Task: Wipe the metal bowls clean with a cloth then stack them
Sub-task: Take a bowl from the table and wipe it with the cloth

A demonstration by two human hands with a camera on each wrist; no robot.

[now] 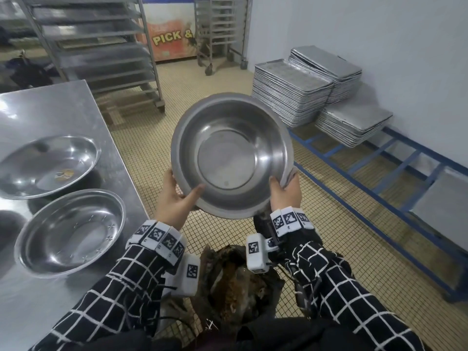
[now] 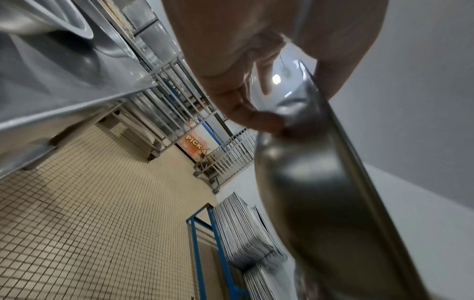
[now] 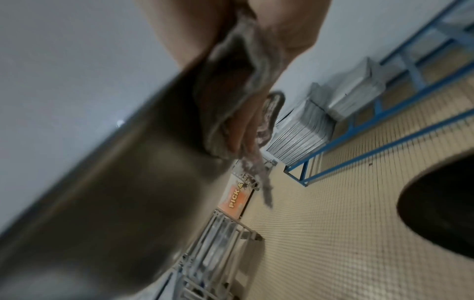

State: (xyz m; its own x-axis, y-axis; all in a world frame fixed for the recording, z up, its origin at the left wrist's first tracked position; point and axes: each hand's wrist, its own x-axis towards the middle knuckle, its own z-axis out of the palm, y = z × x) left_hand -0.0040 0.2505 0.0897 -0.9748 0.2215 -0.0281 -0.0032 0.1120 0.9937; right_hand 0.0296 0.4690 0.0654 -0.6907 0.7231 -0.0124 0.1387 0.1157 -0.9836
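Note:
I hold a round metal bowl (image 1: 231, 153) tilted up in front of me, over the tiled floor. My left hand (image 1: 177, 196) grips its near left rim, thumb inside the bowl, fingers behind. My right hand (image 1: 285, 192) grips the near right rim with a grey cloth (image 1: 288, 177) pinched against the metal. In the right wrist view the cloth (image 3: 231, 105) lies bunched between my fingers and the bowl's outer wall (image 3: 115, 192), with a frayed end hanging down. The left wrist view shows the bowl's (image 2: 320, 192) underside and my fingers (image 2: 256, 119) on it.
Two more metal bowls (image 1: 48, 165) (image 1: 71, 231) sit on the steel table (image 1: 63, 107) at my left. Stacks of baking trays (image 1: 311, 89) rest on a blue frame (image 1: 379, 168) along the right wall. Wheeled tray racks (image 1: 101, 46) stand behind. A dirty bin (image 1: 235, 282) is below my hands.

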